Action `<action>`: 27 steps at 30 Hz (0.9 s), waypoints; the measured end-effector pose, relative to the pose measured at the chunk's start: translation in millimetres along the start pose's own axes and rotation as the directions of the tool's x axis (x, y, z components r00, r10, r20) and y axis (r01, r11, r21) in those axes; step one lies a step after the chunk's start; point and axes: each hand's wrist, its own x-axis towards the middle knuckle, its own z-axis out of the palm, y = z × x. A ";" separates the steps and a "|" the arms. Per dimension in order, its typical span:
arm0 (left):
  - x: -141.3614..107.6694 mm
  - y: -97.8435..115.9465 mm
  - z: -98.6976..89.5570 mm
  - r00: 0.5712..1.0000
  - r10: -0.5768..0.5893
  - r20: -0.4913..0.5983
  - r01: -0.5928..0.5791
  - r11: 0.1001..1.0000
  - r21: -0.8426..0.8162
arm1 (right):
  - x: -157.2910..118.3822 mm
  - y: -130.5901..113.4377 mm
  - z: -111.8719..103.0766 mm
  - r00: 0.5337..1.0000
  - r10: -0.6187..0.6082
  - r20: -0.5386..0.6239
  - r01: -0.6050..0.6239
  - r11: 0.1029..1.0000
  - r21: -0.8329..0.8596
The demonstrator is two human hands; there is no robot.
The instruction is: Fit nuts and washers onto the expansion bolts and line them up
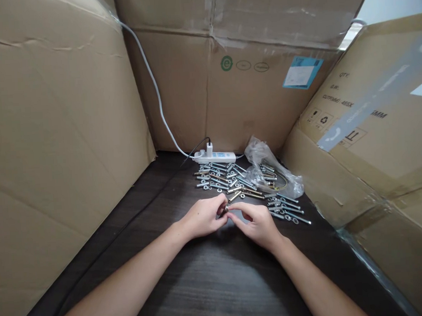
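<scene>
My left hand (208, 216) and my right hand (255, 222) meet above the dark table, fingertips together. Between them is a small metal piece (226, 208), mostly hidden by the fingers. The left fingers are curled round it, and the right thumb and forefinger pinch at its end. Just beyond the hands lie several silver and brass-coloured bolts (254, 194) with nuts and washers. More silver bolts (293, 210) and a loose washer (295, 221) are to the right of my right hand.
A white power strip (225, 156) with a plug and cables lies at the back. Beside it is a clear plastic bag (264, 159) over some bolts. Cardboard walls (178, 83) enclose the dark table (131, 258); a black cable crosses its left side.
</scene>
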 end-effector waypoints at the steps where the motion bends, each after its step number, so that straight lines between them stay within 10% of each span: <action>1: -0.1 0.1 0.0 1.000 -0.002 0.000 0.002 1.000 -0.003 | -0.1 0.2 0.2 1.000 0.004 0.005 -0.004 1.000 0.001; 16: -2.8 8.5 -2.9 1.000 0.009 0.019 -0.008 0.999 -0.040 | -1.0 -0.2 4.9 0.996 0.081 0.026 -0.082 0.996 0.045; 27: 0.9 -0.9 4.2 0.992 0.120 0.047 -0.118 0.992 -0.046 | -3.4 -7.7 25.2 0.972 0.182 0.149 -0.227 0.892 0.392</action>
